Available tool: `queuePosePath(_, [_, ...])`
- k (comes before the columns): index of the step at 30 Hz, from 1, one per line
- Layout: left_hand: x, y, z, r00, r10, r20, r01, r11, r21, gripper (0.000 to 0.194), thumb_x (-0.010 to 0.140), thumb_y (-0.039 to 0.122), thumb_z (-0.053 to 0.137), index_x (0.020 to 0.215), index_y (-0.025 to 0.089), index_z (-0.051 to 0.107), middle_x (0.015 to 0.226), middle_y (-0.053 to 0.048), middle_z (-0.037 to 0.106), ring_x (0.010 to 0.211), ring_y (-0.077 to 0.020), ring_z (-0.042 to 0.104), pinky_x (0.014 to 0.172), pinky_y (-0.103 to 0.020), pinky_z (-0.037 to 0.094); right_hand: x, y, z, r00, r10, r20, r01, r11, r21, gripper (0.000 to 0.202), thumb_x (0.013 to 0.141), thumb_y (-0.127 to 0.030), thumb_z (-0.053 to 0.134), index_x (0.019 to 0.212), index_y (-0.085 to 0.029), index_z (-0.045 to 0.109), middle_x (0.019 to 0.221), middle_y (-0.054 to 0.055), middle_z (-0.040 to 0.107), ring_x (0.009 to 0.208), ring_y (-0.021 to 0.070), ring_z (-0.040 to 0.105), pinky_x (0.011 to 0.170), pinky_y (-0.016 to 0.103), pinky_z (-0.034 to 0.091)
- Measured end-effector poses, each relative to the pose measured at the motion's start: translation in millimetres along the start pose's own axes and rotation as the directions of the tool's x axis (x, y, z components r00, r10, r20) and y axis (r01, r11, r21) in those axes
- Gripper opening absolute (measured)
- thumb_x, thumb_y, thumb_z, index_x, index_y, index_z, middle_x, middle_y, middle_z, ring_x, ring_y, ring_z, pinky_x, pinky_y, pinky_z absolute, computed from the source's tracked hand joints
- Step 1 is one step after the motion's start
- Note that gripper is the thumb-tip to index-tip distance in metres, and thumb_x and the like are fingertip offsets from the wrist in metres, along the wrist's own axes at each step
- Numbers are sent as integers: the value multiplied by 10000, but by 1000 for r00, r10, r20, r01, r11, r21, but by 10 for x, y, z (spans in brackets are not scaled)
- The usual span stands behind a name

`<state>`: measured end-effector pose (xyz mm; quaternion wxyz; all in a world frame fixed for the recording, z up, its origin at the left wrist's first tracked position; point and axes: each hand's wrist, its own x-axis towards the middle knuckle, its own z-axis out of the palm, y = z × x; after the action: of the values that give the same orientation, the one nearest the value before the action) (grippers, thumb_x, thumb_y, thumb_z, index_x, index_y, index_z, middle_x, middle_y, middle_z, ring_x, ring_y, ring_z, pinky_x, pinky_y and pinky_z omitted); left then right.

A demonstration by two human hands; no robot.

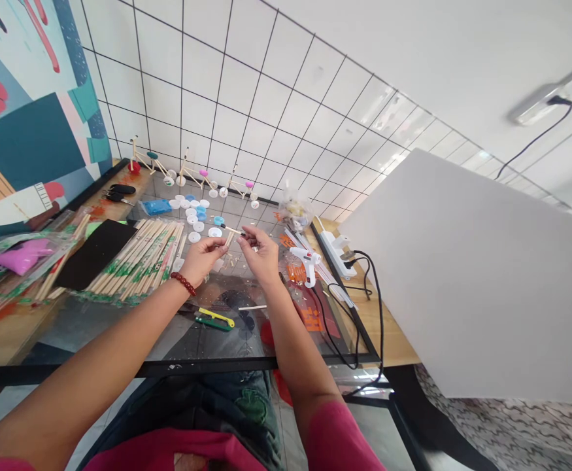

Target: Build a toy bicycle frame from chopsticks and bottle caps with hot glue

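My left hand [201,259], with a red bead bracelet on the wrist, is closed in a pinch on a short wooden stick [229,238]. Opposite it, my right hand [260,254] pinches the black-tipped end of a thin wooden crossbar [233,229]. The crossbar lies across the top of the short stick; whether they are joined I cannot tell. Below the hands, a yellow-and-green utility knife [216,319] and a loose cut stick [252,307] rest on the glass tabletop. A white glue gun [307,263] stands right of my right hand.
White and blue bottle caps [197,216] lie beyond my hands. Several small stick-and-cap models [182,171] line the wall. Wrapped chopsticks [141,258] and a black sheet [94,252] are at left. A power strip [338,252] with black cables sits at right, near clear glue sticks [332,281].
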<state>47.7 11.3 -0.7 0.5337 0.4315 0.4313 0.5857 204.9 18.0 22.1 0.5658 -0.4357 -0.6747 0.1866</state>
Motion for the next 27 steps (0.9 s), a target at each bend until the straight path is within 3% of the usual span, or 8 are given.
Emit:
queuePosePath(7, [7, -14, -3, 1000, 1, -2, -1, 1000, -8, 482, 478, 500, 898, 815, 181, 768, 824, -50, 719, 810, -212, 620, 819, -374, 487, -4, -50, -14, 999, -37, 24, 39, 997, -59, 197, 860, -330, 630, 940, -214, 767, 827, 34, 739, 715, 156, 634, 714, 289, 535])
queuePosePath(14, [2, -14, 3, 1000, -4, -3, 4, 1000, -7, 486, 470, 484, 904, 821, 178, 766, 802, -45, 714, 790, -209, 620, 794, -368, 487, -8, -22, 16, 999, 37, 0, -37, 999, 3, 340, 812, -346, 669, 1113, -195, 714, 835, 18, 706, 702, 133, 609, 731, 279, 538])
queuePosePath(27, [-4, 10, -1, 1000, -17, -17, 17, 999, 29, 544, 426, 378, 929, 901, 179, 753, 827, -41, 712, 783, -203, 624, 775, -361, 499, -1, -18, 15, 997, 70, 41, -73, 995, 63, 339, 816, -341, 659, 1114, -180, 679, 797, 8, 696, 691, 127, 613, 725, 280, 531])
